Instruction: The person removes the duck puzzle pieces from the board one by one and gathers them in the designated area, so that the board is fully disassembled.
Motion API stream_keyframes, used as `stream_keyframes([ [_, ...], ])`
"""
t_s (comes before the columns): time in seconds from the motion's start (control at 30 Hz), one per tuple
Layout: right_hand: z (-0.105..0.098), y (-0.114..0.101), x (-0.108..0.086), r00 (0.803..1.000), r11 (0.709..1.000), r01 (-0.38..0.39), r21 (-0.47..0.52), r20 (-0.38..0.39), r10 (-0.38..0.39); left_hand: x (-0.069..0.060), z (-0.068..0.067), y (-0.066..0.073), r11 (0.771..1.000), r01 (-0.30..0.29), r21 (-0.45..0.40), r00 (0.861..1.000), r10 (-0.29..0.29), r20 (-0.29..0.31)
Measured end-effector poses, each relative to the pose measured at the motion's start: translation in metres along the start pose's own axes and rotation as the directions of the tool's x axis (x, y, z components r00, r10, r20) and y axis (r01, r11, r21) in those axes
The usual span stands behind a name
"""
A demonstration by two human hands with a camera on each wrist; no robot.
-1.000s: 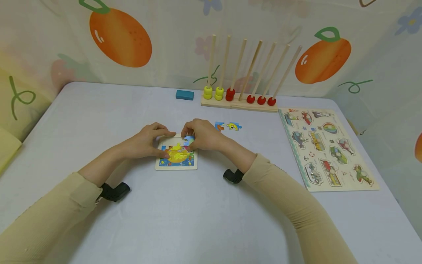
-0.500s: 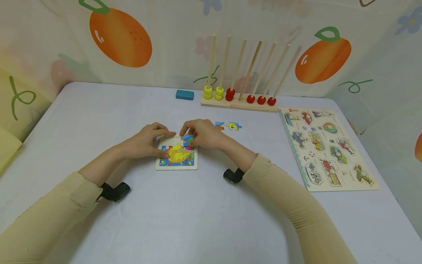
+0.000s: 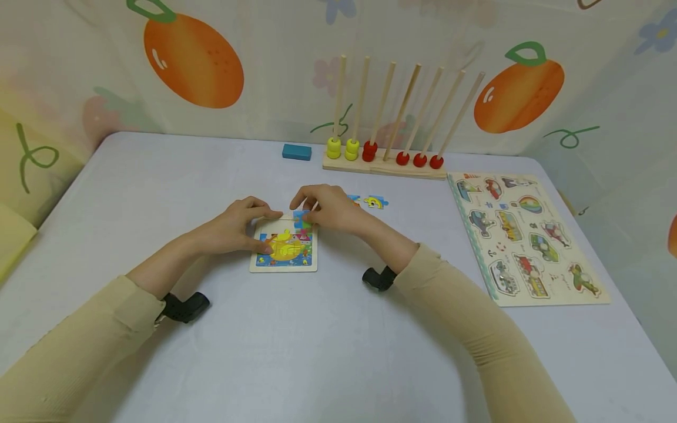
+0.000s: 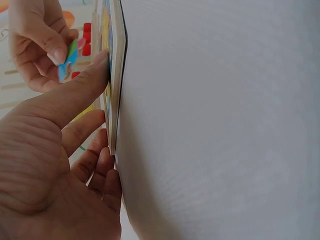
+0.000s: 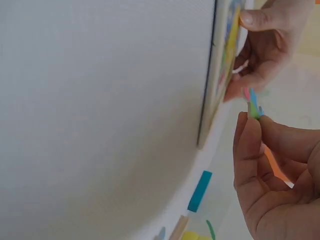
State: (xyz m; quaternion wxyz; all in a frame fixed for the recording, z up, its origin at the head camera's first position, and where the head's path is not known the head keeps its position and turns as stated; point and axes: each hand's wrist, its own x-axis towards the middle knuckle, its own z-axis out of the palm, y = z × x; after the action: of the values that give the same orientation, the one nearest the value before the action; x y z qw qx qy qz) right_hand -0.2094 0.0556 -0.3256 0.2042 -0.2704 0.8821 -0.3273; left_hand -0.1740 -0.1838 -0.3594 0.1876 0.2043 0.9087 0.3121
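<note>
A small wooden jigsaw puzzle board [image 3: 284,252] with a yellow duck picture lies on the table; its upper part shows bare wood. My left hand [image 3: 231,227] holds the board at its left side, thumb on the picture and fingers along the edge [image 4: 114,95]. Between thumb and fingers, my right hand [image 3: 330,208] pinches a blue and green puzzle piece [image 3: 300,220] with a bit of pink. In the right wrist view that piece [image 5: 253,106] is tilted and apart from the board. Two loose puzzle pieces [image 3: 375,202] lie behind the right hand, one partly hidden by it.
At the back stands a wooden peg rack [image 3: 383,168] with yellow and red beads, beside a teal block [image 3: 297,152]. A larger picture board of vehicles [image 3: 529,241] lies on the right. Printed cloth hangs behind the white table [image 3: 296,346].
My right hand has turned the puzzle piece, then raised it slightly toward the board's far edge. It now covers part of one loose piece. The left hand keeps its place on the board.
</note>
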Motion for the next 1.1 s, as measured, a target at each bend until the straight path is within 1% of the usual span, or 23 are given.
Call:
stream_keyframes([
  [0.2, -0.017, 0.004, -0.005, 0.998, 0.999, 0.002, 0.043, -0.062, 0.001, 0.000, -0.001, 0.001, 1.000, -0.002, 0.013, 1.000, 0.002, 0.000],
  [0.43, -0.041, 0.013, -0.016, 0.992, 0.994, -0.028, 0.109, -0.123, 0.041, 0.001, 0.000, 0.002, 1.000, 0.011, 0.026, 1.000, -0.011, 0.000],
  [0.57, -0.055, 0.023, -0.024, 0.984, 0.993, -0.043, 0.113, -0.166, 0.062, 0.000, 0.001, 0.003, 1.000, 0.011, 0.024, 1.000, -0.011, -0.005],
  [0.67, -0.065, 0.029, -0.031, 0.978, 0.988, -0.061, 0.143, -0.191, 0.088, -0.001, 0.001, 0.003, 1.000, 0.008, 0.018, 1.000, -0.008, -0.006],
  [0.83, -0.080, 0.042, -0.042, 0.970, 0.976, -0.076, 0.204, -0.210, 0.119, -0.002, 0.000, 0.003, 1.000, 0.004, 0.012, 1.000, -0.004, -0.004],
  [1.1, -0.098, 0.064, -0.056, 0.963, 0.972, -0.098, 0.215, -0.225, 0.147, -0.002, 0.000, 0.004, 1.000, 0.008, -0.001, 1.000, -0.008, -0.004],
])
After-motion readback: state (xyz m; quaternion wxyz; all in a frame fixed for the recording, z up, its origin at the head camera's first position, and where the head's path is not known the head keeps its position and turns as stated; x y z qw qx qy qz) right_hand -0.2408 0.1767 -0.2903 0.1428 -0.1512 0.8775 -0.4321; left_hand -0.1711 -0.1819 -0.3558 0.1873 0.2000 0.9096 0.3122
